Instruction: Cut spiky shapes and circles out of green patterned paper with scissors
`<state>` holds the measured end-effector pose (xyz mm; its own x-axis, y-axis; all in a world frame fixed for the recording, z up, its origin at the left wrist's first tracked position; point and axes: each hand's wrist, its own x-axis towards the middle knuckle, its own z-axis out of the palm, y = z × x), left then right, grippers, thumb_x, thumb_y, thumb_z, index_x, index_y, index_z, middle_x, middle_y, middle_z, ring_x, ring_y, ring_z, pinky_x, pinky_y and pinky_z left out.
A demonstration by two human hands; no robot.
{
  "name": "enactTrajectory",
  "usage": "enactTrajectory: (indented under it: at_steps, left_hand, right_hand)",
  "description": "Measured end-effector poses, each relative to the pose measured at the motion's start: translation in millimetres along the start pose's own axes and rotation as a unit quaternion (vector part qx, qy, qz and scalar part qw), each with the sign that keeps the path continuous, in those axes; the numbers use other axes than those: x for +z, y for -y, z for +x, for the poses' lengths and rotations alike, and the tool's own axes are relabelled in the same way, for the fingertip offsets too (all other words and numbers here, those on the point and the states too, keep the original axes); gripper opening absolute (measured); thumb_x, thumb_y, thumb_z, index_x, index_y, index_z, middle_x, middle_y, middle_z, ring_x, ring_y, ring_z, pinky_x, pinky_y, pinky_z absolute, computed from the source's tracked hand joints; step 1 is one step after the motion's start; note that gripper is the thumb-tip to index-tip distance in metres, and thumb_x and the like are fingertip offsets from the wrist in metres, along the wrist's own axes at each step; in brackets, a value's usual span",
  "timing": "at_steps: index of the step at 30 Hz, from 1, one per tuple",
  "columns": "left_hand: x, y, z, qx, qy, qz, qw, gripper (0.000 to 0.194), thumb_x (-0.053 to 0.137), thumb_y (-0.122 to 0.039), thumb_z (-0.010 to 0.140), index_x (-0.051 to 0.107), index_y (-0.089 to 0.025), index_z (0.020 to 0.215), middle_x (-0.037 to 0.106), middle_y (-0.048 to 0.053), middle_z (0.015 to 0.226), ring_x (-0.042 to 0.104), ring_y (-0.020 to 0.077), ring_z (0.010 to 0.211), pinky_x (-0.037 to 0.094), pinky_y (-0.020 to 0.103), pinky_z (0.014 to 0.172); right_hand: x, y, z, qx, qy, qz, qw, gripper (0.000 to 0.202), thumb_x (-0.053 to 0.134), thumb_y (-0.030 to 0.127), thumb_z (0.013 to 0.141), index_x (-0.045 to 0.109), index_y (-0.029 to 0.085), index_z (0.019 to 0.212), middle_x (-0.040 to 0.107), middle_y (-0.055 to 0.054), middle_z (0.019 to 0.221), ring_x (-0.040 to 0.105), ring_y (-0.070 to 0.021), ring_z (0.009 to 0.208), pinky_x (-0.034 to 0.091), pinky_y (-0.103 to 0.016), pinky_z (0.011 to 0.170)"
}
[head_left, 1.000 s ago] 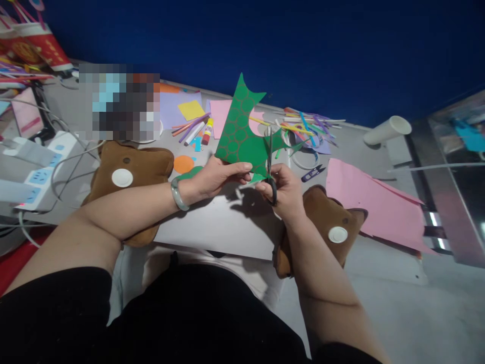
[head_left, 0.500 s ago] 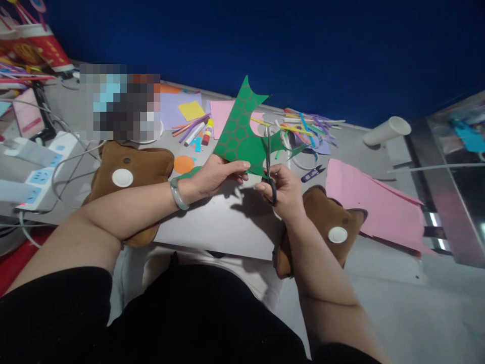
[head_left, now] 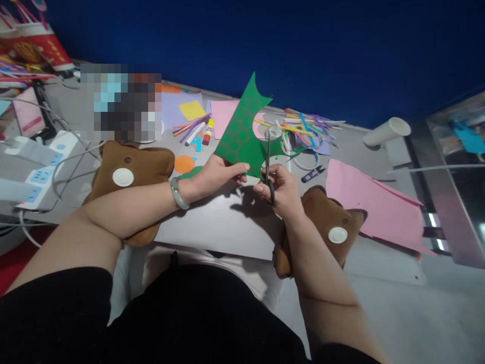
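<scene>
My left hand [head_left: 223, 174] pinches the lower left edge of a sheet of green paper [head_left: 237, 132], marked with many drawn circles and with curved pieces cut out of its right side. In my right hand [head_left: 282, 188] is a pair of scissors [head_left: 269, 156] with black handles, its blades pointing away from me at the paper's right part. Whether the blades are fully closed I cannot tell. Under my left wrist lies a green paper piece [head_left: 192, 172], beside an orange paper disc [head_left: 184, 164]. A dark thread snipper [head_left: 312, 174] rests right of my right hand.
Brown cushions [head_left: 146, 164] [head_left: 322, 222] lie under both forearms. Behind the paper are a glue stick [head_left: 208, 132], markers, a tape roll [head_left: 306, 161] and coloured sticks [head_left: 314, 126]. Pink sheets [head_left: 371, 207] and a white tube [head_left: 387, 132] are at right, a power strip [head_left: 47, 169] at left.
The green paper has turned slightly clockwise, its top tip shifting right. A strip hanging at its right has swung down and inward. Both hands keep their grip in nearly the same place.
</scene>
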<state>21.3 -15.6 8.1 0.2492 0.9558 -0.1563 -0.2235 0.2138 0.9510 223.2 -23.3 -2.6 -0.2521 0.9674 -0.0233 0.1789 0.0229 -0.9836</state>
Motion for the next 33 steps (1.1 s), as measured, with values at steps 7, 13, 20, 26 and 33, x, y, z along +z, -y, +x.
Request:
enactTrajectory:
  at_steps: [7,13,20,26,33]
  left_hand:
    - [-0.7,3.8,-1.9,0.024,0.029,0.008,0.999,0.024,0.077,-0.031,0.085,0.065,-0.015,0.071,0.069,0.0,0.064,0.063,0.0096,0.058,0.053,0.023,0.061]
    - [-1.3,4.5,-1.4,0.033,0.042,0.006,0.999,0.023,0.077,-0.032,0.085,0.065,-0.015,0.075,0.068,-0.001,0.064,0.063,0.0092,0.057,0.053,0.023,0.061]
    - [-1.5,4.4,-1.1,0.037,0.042,0.006,0.998,0.027,0.081,-0.034,0.084,0.064,-0.015,0.074,0.068,0.0,0.064,0.062,0.0089,0.057,0.053,0.021,0.059]
    - [-1.5,3.5,-0.9,0.04,0.04,-0.008,0.998,0.026,0.084,-0.034,0.08,0.065,-0.016,0.078,0.068,-0.002,0.066,0.062,0.0087,0.057,0.053,0.022,0.059]
    - [-1.2,0.2,-1.6,0.033,0.033,0.009,0.999,0.023,0.08,-0.029,0.083,0.065,-0.016,0.073,0.068,-0.001,0.064,0.063,0.009,0.057,0.054,0.022,0.06]
  right_hand:
    - [0.8,-4.6,1.9,-0.005,-0.012,0.001,1.0,0.076,0.099,0.072,0.054,0.052,0.026,0.092,0.058,0.009,0.059,0.051,-0.0112,0.05,0.038,-0.026,0.05]
    - [0.8,-6.1,1.6,-0.022,-0.023,0.002,0.999,0.073,0.099,0.071,0.056,0.054,0.026,0.093,0.054,0.009,0.058,0.048,-0.0107,0.048,0.035,-0.027,0.05]
    - [-2.8,-4.6,0.5,-0.02,-0.013,-0.008,1.0,0.072,0.098,0.071,0.058,0.052,0.027,0.091,0.048,0.01,0.055,0.045,-0.0112,0.046,0.032,-0.028,0.048]
    - [-3.0,-0.2,-0.5,-0.022,-0.015,-0.018,0.999,0.073,0.099,0.072,0.057,0.054,0.026,0.091,0.046,0.011,0.056,0.042,-0.0098,0.046,0.029,-0.027,0.047]
    - [-2.5,2.4,-0.9,-0.025,-0.02,-0.02,0.999,0.073,0.098,0.073,0.057,0.053,0.026,0.089,0.045,0.011,0.054,0.038,-0.0086,0.045,0.027,-0.026,0.046]
